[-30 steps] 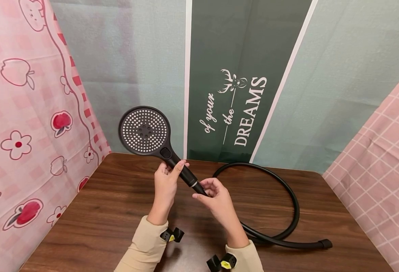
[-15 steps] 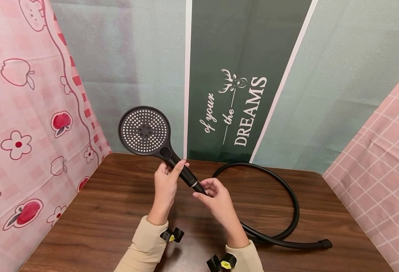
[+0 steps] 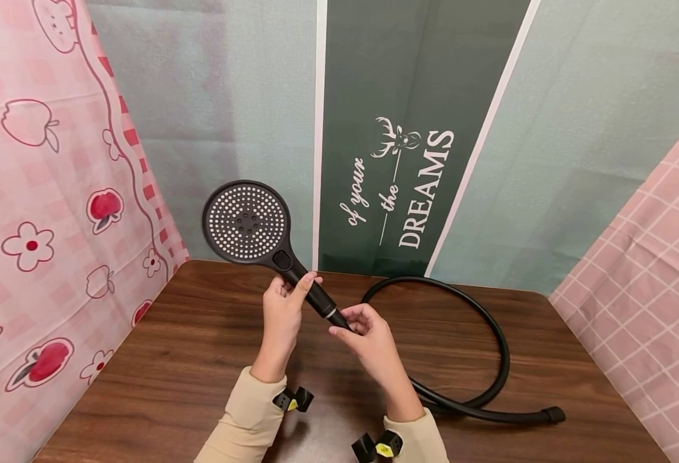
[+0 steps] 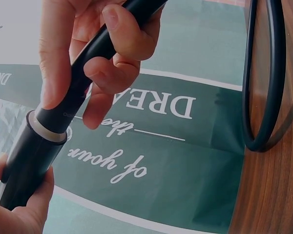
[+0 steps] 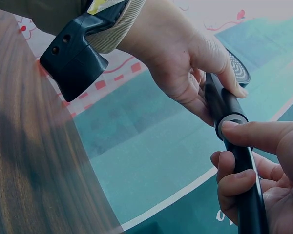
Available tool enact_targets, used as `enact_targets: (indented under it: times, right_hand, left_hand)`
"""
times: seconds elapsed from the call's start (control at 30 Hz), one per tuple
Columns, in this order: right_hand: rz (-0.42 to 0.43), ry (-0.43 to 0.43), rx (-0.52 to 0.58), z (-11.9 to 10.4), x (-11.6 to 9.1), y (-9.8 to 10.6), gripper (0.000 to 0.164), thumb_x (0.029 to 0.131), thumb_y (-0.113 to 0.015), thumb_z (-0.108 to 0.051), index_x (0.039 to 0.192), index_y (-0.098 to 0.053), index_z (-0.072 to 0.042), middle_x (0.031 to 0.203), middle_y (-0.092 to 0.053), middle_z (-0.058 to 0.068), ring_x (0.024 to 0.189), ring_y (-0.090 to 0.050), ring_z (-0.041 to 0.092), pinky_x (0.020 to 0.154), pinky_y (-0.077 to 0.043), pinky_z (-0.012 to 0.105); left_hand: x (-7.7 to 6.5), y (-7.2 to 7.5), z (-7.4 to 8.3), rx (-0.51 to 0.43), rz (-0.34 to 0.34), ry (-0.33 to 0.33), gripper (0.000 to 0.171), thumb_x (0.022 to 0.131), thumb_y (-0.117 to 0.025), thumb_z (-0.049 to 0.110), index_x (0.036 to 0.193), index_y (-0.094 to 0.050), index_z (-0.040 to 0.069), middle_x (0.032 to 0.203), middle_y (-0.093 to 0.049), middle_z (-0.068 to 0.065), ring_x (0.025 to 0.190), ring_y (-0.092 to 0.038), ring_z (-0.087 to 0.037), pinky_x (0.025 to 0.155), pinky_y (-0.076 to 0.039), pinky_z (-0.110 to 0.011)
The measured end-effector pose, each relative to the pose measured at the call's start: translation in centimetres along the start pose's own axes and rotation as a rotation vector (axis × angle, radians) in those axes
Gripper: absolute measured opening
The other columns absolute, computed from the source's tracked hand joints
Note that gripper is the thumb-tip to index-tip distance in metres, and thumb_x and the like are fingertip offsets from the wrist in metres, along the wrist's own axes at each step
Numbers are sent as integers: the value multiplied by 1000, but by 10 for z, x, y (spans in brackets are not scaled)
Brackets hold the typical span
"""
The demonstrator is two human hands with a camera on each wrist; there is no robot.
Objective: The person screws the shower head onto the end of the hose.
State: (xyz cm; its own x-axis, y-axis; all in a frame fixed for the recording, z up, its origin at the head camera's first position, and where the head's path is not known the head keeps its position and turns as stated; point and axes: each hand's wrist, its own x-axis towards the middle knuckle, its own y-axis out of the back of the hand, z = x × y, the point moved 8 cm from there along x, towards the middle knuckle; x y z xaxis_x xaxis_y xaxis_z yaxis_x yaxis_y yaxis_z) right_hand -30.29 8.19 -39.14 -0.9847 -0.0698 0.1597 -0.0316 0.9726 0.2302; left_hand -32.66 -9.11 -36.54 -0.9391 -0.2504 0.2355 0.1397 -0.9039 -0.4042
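Observation:
Above the table a black shower head [image 3: 245, 222] is held tilted, its round nozzle face with pale dots toward the head camera. My left hand [image 3: 281, 315] grips its handle [image 3: 318, 297], thumb on the near side. At the handle's lower end my right hand [image 3: 372, 337] pinches the connector of the black hose [image 3: 504, 350] with thumb and curled fingers. A thin pale ring [image 4: 49, 130] shows at the joint between handle and connector in the left wrist view. In the right wrist view my right thumb [image 5: 239, 132] lies right at that joint.
The hose loops over the right side of the wooden table [image 3: 172, 366], its free end fitting [image 3: 555, 415] near the front right. Patterned cloths hang behind and at both sides, including a green one [image 3: 409, 77]. Small black cameras [image 3: 293, 400] are strapped to both wrists.
My right thumb has shifted very slightly on the hose connector. The shower head, left hand and hose loop stay in place.

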Motion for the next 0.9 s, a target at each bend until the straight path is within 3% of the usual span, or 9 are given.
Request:
enact_targets:
  times: [0.17,0.4,0.9]
  right_hand:
    - [-3,5,0,-1,0,0,30,81,-81,-9,104,-64,-2,90,-67,11,69,-57,11,55,-43,23]
    - [-9,12,-9,-2,-1,0,35,79,-83,-7,108,-63,-4,99,-67,13,77,-58,15,65,-48,22]
    - [2,17,-14,-2,-1,0,33,79,-82,-6,105,-64,-4,95,-66,13,75,-58,14,64,-48,21]
  left_hand:
    - [0,0,0,8,0,1,25,95,-67,12,113,-57,-2,90,-76,-2,88,-74,-12,84,-55,-20]
    - [1,0,-1,1,-2,2,24,95,-67,12,113,-57,-2,88,-76,1,90,-75,-13,84,-54,-21]
    - [0,0,0,-8,2,7,25,95,-67,10,113,-57,-3,90,-76,-3,86,-74,-10,83,-55,-20]
